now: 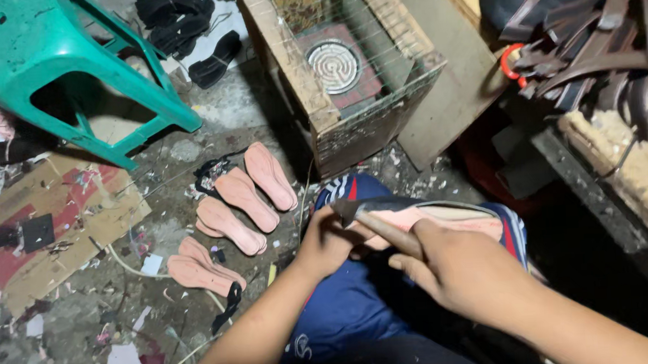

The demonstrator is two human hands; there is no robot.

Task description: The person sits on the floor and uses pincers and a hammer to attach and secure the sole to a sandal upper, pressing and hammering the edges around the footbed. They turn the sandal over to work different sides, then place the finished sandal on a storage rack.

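Gripping the hammer [383, 229] firmly in our right hand [449, 264], we are bracing the pink sole [446, 216] on our knee, left hand [328, 242] clamped around its heel end; we are keeping fingertips clear of the hammer's head.

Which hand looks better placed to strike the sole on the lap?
Probably the right hand: it grips the hammer over the pink sole. The left hand steadies that sole's end.

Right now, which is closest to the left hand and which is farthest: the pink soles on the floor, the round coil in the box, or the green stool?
From the left hand:
1. Pink soles, on the floor just left.
2. Round coil, in the wooden box ahead.
3. Green stool, far upper left.
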